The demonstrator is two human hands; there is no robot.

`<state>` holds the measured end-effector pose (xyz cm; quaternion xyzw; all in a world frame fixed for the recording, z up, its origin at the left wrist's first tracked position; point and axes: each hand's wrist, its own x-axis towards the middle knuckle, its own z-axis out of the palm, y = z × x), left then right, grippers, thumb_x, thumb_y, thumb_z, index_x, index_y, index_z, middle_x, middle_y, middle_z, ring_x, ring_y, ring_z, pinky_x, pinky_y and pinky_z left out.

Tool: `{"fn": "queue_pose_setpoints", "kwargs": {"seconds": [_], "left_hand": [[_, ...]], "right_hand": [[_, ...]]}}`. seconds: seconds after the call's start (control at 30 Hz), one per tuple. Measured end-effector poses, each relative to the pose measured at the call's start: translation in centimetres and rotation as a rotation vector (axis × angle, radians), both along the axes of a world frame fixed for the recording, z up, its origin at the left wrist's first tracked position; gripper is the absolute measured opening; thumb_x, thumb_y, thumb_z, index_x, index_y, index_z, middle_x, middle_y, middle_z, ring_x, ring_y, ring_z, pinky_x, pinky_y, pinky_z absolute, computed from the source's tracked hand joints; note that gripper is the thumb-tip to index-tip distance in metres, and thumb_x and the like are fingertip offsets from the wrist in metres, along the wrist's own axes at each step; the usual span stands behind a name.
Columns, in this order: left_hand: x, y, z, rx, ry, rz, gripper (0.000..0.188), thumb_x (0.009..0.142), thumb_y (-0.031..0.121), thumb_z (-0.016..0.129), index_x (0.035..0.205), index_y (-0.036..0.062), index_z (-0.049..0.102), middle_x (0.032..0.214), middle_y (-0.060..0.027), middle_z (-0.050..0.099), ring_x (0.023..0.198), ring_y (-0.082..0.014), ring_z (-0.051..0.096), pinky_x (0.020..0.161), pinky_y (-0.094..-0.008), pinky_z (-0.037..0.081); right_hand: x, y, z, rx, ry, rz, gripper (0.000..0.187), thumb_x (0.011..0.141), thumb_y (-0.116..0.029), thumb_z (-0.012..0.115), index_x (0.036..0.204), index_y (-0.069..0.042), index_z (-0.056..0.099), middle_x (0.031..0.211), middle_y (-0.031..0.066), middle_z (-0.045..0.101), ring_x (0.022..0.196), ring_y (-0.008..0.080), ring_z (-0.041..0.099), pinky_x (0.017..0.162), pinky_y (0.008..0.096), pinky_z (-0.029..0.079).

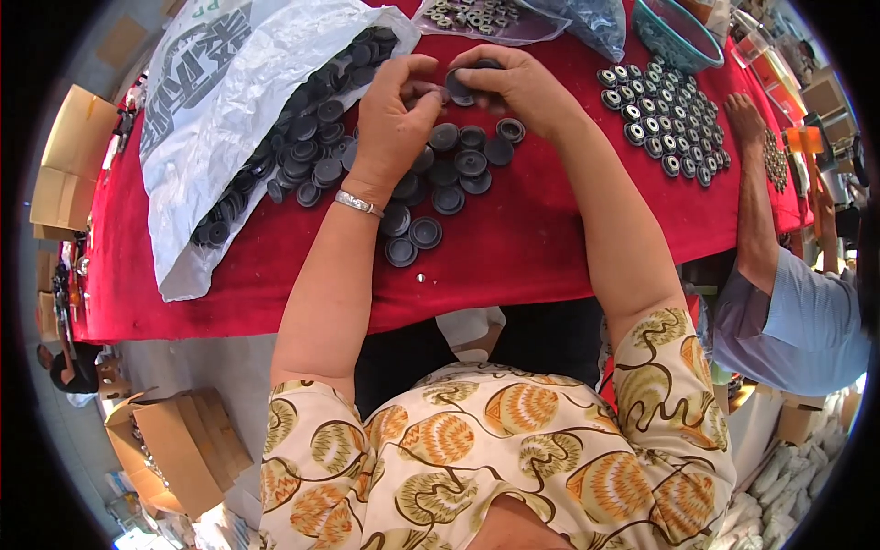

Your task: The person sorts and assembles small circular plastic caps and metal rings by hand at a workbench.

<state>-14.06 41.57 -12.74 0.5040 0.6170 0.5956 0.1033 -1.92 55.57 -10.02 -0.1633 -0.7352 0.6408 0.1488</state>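
Above the red-covered table, my right hand (518, 87) is closed on a dark round cap (460, 89), held between thumb and fingers. Close beside it, my left hand (396, 117) has its thumb and fingertips pinched together. Whatever sits in that pinch is too small to make out. Below both hands lies a loose group of dark grey round caps (470, 163), some showing a ringed hollow side. More of these caps (307, 137) spill from the mouth of a large white plastic bag (197, 119) on the left. One cap with a metallic rim (511, 130) rests near my right wrist.
Rows of caps with pale metal centres (665, 124) cover the table at right. Small metal parts fill a clear bag (490, 20) at the far side, near a teal basket (676, 41). Another person's arm (756, 202) reaches in at right. An open carton (179, 449) stands lower left.
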Motion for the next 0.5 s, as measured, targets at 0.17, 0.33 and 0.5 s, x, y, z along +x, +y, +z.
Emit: {"fn": "queue_pose_setpoints", "kwargs": {"seconds": [0.17, 0.33, 0.5], "left_hand": [[-1.0, -0.1, 0.2, 0.066, -0.226, 0.108, 0.025, 0.088, -0.004, 0.05, 0.112, -0.0012, 0.056, 0.101, -0.01, 0.063, 0.079, -0.0131, 0.064, 0.065, -0.0238, 0.054], [-2.1, -1.2, 0.4, 0.021, -0.179, 0.207, 0.023, 0.088, -0.004, 0.047, 0.107, -0.0005, 0.059, 0.098, -0.0085, 0.064, 0.074, -0.0114, 0.063, 0.06, -0.0224, 0.053], [-4.8, -2.4, 0.4, 0.092, -0.098, 0.424, 0.022, 0.089, -0.002, 0.045, 0.095, 0.0008, 0.066, 0.087, -0.0052, 0.066, 0.069, -0.0087, 0.062, 0.056, -0.0206, 0.05]], "right_hand": [[-1.0, 1.8, -3.0, 0.662, -0.02, -0.206, 0.029, 0.083, -0.018, 0.065, 0.106, -0.001, 0.064, 0.088, 0.0104, 0.067, 0.078, 0.018, 0.064, 0.072, 0.0305, 0.05], [-1.7, 0.1, -1.8, 0.948, -0.322, -0.113, 0.036, 0.082, -0.023, 0.066, 0.111, -0.003, 0.063, 0.106, 0.0193, 0.064, 0.1, 0.0346, 0.061, 0.085, 0.0416, 0.048], [-1.5, 0.6, -1.9, 0.939, -0.264, -0.105, 0.031, 0.079, -0.021, 0.068, 0.103, -0.002, 0.064, 0.098, 0.0185, 0.066, 0.095, 0.0337, 0.062, 0.083, 0.0409, 0.048]]}}
